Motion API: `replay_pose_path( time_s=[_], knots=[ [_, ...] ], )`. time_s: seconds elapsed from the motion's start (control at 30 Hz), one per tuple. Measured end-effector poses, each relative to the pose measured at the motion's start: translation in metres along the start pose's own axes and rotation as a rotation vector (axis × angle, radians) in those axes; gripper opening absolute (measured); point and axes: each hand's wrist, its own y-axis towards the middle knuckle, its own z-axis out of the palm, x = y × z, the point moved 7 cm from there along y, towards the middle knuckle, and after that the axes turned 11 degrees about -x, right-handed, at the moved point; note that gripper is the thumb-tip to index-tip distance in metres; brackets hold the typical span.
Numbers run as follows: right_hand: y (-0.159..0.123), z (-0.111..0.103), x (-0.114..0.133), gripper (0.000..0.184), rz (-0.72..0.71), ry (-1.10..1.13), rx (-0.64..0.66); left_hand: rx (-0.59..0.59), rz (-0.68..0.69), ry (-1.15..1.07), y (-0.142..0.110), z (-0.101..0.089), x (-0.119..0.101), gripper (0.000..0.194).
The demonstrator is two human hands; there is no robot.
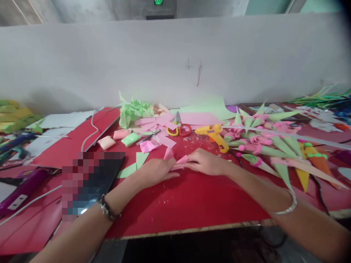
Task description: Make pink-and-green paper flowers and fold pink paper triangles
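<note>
My left hand (157,171) and my right hand (206,161) meet over the red tabletop. Between them is a small piece of pink paper (181,159), pinched by the fingers of both hands and apparently folded. Another pink paper tip shows just above my left fingers; whether it is the same piece I cannot tell. Close to my left hand lie light green paper pieces (141,159) and a bright pink packet (147,146). Beyond my fingers rest scissors (178,126) with yellow and red handles. A yellow glue gun (213,136) lies past my right hand.
Crumpled green paper (134,111) and pink sheets (203,118) lie at the back, before a pale partition (164,62). Several green and pink paper cones (260,138) are heaped at right. A dark, partly blurred device (109,179) lies beside my left forearm. A purple tool (24,190) lies far left.
</note>
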Motion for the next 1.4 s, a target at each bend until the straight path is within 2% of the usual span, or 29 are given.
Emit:
replay_pose_path(
  time_s=[0.13,0.23,0.33,0.47,0.63,0.8,0.97,1.17,1.4],
  knots=[
    [-0.006,0.005,0.002,0.028,0.031,0.132,0.049,0.042,0.061,0.127,-0.005,0.001,-0.008,0.027],
    [-0.008,0.006,0.003,0.028,0.045,0.199,0.053,0.081,0.077,0.113,-0.008,-0.001,-0.013,0.027],
    [-0.009,0.007,0.003,0.029,0.054,0.185,0.049,0.106,0.021,0.001,-0.01,-0.002,-0.014,0.027],
    [-0.011,0.008,0.004,0.027,0.034,0.12,0.049,0.124,-0.051,-0.303,-0.013,-0.003,-0.015,0.03],
    [-0.011,0.01,0.006,0.027,-0.002,0.045,0.023,0.093,-0.09,-0.555,-0.013,-0.007,-0.017,0.032],
    [-0.011,0.01,0.01,0.032,-0.05,-0.094,0.02,0.119,-0.098,-0.642,-0.014,-0.003,-0.019,0.032],
    [-0.013,0.01,0.01,0.033,-0.028,-0.091,0.018,0.132,-0.117,-0.654,-0.014,0.0,-0.018,0.032],
    [-0.014,0.006,0.015,0.031,-0.133,-0.164,-0.085,0.124,-0.244,-0.731,-0.015,0.002,-0.011,0.034],
    [-0.016,0.006,0.022,0.028,-0.321,-0.334,-0.155,0.201,-0.497,-0.908,-0.021,0.011,-0.008,0.041]
  ],
)
